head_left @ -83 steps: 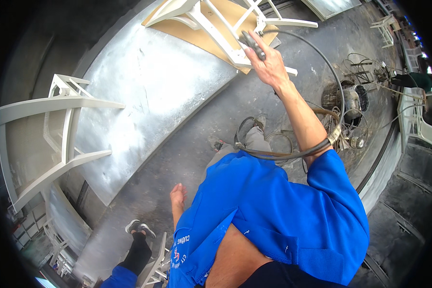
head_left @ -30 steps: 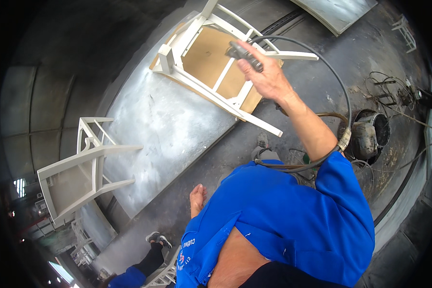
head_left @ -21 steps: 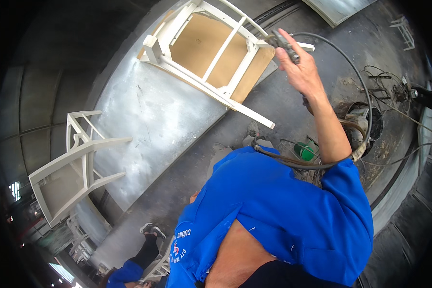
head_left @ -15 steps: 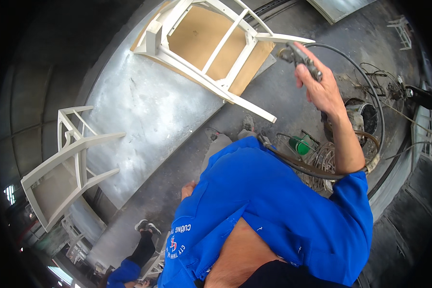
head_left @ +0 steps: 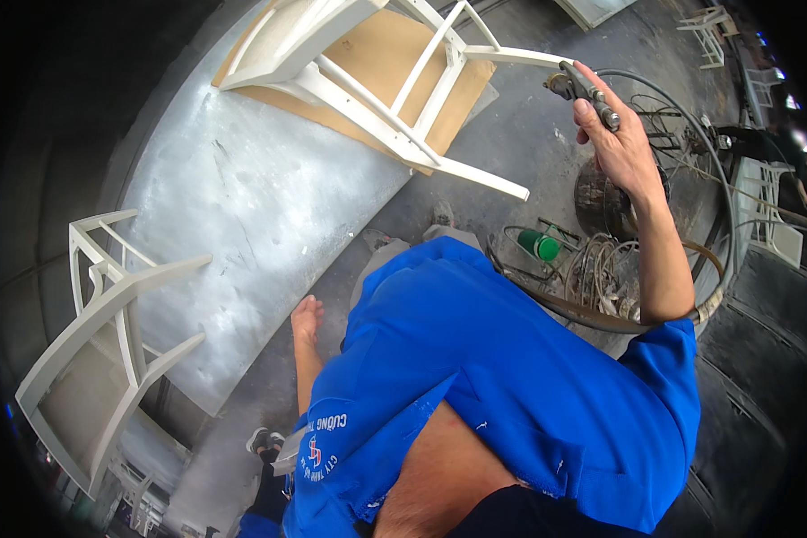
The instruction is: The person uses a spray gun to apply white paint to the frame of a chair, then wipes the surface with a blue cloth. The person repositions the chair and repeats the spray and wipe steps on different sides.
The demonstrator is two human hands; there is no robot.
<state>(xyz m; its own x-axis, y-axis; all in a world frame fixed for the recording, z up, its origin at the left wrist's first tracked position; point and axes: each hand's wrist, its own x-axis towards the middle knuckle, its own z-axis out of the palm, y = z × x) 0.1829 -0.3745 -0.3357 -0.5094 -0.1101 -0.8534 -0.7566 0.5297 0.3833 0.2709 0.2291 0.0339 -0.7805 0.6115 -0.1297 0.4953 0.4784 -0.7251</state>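
Observation:
In my right hand (head_left: 626,152) is a metal spray gun (head_left: 585,95), gripped with the fingers closed around it and raised at the right. A dark hose (head_left: 722,161) loops behind that hand and down past my forearm. A white chair frame (head_left: 421,134) lies tipped over on a brown board (head_left: 368,52) ahead of me, its nearest leg pointing toward the gun side. My left hand (head_left: 307,318) hangs low by my side near the metal sheet's edge, holding nothing, its fingers loosely apart.
A second white chair (head_left: 108,314) lies tipped on the left of the pale metal sheet (head_left: 269,197). To the right are a stained bucket (head_left: 601,199), a green container (head_left: 538,244) and coiled hoses (head_left: 596,278). Another person's shoe (head_left: 262,439) shows at lower left.
My left hand has swung outward from my side and shows more fully. My right hand, with the spray gun, has shifted slightly right. The view has turned a little; both chairs appear shifted left.

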